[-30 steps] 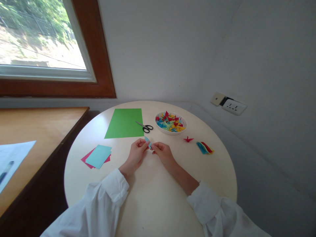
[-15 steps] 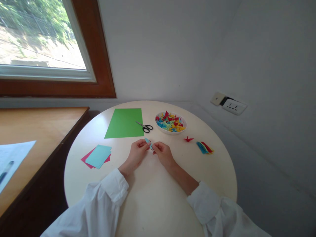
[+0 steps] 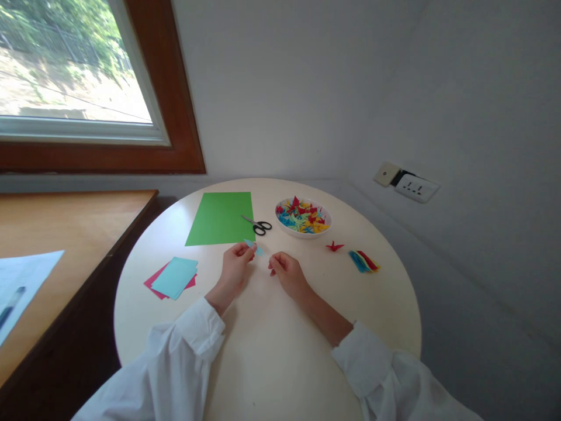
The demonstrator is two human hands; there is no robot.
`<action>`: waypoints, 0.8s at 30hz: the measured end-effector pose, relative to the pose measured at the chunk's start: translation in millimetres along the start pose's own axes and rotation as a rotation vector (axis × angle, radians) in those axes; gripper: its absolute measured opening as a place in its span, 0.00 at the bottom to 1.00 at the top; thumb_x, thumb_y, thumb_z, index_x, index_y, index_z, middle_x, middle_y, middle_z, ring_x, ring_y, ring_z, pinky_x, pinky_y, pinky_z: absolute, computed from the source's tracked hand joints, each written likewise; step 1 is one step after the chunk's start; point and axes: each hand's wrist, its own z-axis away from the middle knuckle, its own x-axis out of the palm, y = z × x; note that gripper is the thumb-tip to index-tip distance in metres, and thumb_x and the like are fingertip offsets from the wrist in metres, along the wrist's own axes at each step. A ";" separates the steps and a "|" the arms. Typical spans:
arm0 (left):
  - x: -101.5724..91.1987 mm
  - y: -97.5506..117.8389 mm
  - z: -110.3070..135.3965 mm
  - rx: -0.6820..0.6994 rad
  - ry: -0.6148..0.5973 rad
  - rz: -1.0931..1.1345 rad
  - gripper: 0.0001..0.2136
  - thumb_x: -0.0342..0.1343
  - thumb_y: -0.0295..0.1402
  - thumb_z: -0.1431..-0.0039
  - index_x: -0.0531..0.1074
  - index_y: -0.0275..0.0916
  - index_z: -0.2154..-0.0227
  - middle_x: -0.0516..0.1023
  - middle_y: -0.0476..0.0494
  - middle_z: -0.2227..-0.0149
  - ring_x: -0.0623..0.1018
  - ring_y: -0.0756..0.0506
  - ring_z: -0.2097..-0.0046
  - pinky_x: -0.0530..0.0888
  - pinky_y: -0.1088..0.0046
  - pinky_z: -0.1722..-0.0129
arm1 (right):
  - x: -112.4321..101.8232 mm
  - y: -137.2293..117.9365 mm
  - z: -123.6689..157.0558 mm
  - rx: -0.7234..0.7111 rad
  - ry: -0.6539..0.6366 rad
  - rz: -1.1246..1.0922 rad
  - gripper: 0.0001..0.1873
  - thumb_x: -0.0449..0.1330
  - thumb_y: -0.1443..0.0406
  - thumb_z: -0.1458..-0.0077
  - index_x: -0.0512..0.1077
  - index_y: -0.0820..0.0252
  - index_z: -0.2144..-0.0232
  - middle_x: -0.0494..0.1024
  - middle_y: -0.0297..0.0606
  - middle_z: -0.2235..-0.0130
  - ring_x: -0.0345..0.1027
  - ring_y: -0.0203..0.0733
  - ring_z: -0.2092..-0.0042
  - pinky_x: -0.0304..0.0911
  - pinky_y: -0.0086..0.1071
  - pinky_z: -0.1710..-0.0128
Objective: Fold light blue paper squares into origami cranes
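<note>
My left hand (image 3: 234,266) pinches a small folded light-blue paper piece (image 3: 255,248) just above the round cream table (image 3: 272,351). A short way to its right, my right hand (image 3: 286,271) rests near the table with fingers curled; nothing shows in them. The two hands are apart. Both arms wear white sleeves.
A green sheet (image 3: 221,218) and black scissors (image 3: 258,225) lie beyond the hands. A white bowl (image 3: 303,216) holds several coloured paper cranes. A red crane (image 3: 334,247) and a stack of coloured strips (image 3: 363,261) lie right; blue and red sheets (image 3: 173,277) left. A wooden desk (image 3: 52,234) stands at left.
The hands have parted. My right hand let go of the blue piece, and my left hand carried it slightly left and away.
</note>
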 end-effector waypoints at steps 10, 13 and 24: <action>4.9 0.2 6.3 -0.004 -0.101 -0.027 0.11 0.64 0.33 0.64 0.69 0.34 0.79 0.67 0.54 0.82 0.65 0.55 0.78 0.61 0.78 0.76 | 0.8 0.1 -0.4 -0.003 -0.015 -0.015 0.12 0.57 0.57 0.57 0.68 0.60 0.78 0.69 0.32 0.77 0.61 0.33 0.76 0.60 0.27 0.77; 6.6 -2.5 8.2 -0.013 -0.153 -0.037 0.10 0.63 0.33 0.63 0.69 0.34 0.79 0.69 0.53 0.81 0.67 0.55 0.78 0.62 0.78 0.75 | 0.1 -0.6 0.7 -0.011 -0.048 0.024 0.11 0.57 0.58 0.57 0.67 0.61 0.79 0.69 0.31 0.78 0.61 0.33 0.76 0.59 0.28 0.75; 6.4 -3.7 11.0 -0.103 -0.288 -0.041 0.11 0.62 0.36 0.60 0.70 0.32 0.81 0.71 0.48 0.80 0.69 0.52 0.75 0.65 0.76 0.73 | -2.7 -0.9 0.8 -0.017 -0.068 0.032 0.11 0.57 0.59 0.57 0.65 0.60 0.81 0.66 0.30 0.80 0.59 0.33 0.77 0.56 0.28 0.75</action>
